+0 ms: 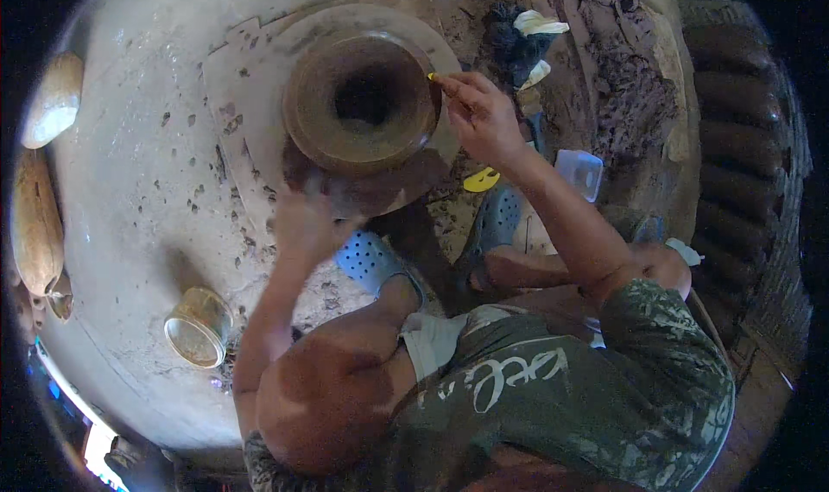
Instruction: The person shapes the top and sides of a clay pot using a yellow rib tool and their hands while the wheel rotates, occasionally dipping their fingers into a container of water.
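A wide brown clay pot [360, 151] with a dark round opening sits on a flat round wheel [268, 69]. My right hand [484, 116] pinches a small yellow piece [431, 77], mostly hidden by its fingers, at the pot's right rim. My left hand [306, 233] is smeared by motion below the pot's left side, near the wheel's lower edge; its fingers cannot be made out. A flat yellow tool [481, 181] lies under my right wrist.
A clear plastic tub [576, 174] stands at right, near dark cloth with pale scraps [540, 23] and lumpy clay [630, 95]. A bucket [195, 328] stands lower left; long tan vessels [36, 229] line the left edge. My feet in blue clogs [363, 259] are below the wheel.
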A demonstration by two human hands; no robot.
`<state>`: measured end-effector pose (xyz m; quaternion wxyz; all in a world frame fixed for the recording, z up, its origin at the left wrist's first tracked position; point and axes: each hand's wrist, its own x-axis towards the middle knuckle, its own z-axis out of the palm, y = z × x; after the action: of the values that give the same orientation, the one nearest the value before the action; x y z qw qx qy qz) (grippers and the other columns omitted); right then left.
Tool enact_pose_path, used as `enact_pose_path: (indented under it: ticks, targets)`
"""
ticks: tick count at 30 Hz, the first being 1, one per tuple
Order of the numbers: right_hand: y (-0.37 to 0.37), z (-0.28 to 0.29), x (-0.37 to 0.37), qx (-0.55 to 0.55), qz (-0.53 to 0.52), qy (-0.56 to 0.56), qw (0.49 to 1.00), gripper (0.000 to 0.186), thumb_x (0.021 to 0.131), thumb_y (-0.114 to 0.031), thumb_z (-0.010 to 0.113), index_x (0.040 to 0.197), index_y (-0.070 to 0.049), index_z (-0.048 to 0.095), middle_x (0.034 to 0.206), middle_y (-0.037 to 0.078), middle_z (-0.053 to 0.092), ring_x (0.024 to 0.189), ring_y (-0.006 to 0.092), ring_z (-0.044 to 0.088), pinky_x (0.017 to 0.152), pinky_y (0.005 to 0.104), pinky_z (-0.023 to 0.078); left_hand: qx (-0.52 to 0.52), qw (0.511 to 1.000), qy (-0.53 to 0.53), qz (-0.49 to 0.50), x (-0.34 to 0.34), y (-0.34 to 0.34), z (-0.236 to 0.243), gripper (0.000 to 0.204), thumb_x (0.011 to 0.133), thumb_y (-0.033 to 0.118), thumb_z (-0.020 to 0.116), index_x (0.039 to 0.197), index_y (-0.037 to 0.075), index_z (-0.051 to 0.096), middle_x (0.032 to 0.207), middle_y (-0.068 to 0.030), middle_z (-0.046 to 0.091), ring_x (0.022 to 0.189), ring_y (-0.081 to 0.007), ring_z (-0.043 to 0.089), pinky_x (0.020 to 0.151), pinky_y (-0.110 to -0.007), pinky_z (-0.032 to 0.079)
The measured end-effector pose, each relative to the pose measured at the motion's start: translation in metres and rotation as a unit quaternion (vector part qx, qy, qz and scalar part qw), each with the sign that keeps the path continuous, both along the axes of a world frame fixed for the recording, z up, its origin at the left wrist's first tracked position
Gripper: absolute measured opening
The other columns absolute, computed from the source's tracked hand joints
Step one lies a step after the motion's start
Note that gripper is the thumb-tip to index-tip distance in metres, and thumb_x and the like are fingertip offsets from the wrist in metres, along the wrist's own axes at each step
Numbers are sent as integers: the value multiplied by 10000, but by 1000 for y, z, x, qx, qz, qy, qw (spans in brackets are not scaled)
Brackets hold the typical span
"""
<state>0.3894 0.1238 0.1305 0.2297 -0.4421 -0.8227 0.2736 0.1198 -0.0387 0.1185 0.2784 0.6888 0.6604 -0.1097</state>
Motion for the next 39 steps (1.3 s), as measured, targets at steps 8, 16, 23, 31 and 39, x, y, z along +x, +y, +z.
enact_pose_path:
  ticks: [8,16,23,31,39]
  targets:
    - [-1,4,-23,17,-7,3,1000,396,928,29,627,1309,-52,700,1138,160,664,918,277,687,786,339,550,70,950,-303,-34,32,-24,-36,721,866,574,711,1346,38,657,1257,-264,693,1154,-390,674,1042,-488,483]
    - [-4,7,-22,32,7,-15,999,407,916,29,639,1307,-62,705,1100,152,661,906,274,677,765,346,548,79,997,24,3,-49,8,-28,701,841,598,729,1185,-12,710,1025,-273,728,983,-415,699,922,-527,520]
    - [-7,7,-29,41,11,-16,999,390,911,23,643,1290,-48,705,1081,167,672,883,301,686,758,364,552,161,943,-280,-77,44,-38,-41,688,833,558,753,1282,43,675,1049,-217,745,923,-400,723,843,-528,545]
    - [-18,5,-20,54,20,-26,998,431,871,40,650,1292,-38,695,1099,165,672,912,339,690,793,388,565,201,977,-29,69,-54,0,-19,627,834,541,753,1099,-26,730,1032,-267,730,954,-455,697,857,-528,541]
    - [-18,3,-23,63,12,-31,997,411,888,22,660,1293,-41,692,1115,171,667,918,337,693,800,392,566,104,948,-291,-74,49,-36,-36,707,836,626,730,1203,22,720,1116,-248,735,1071,-452,686,959,-513,526]
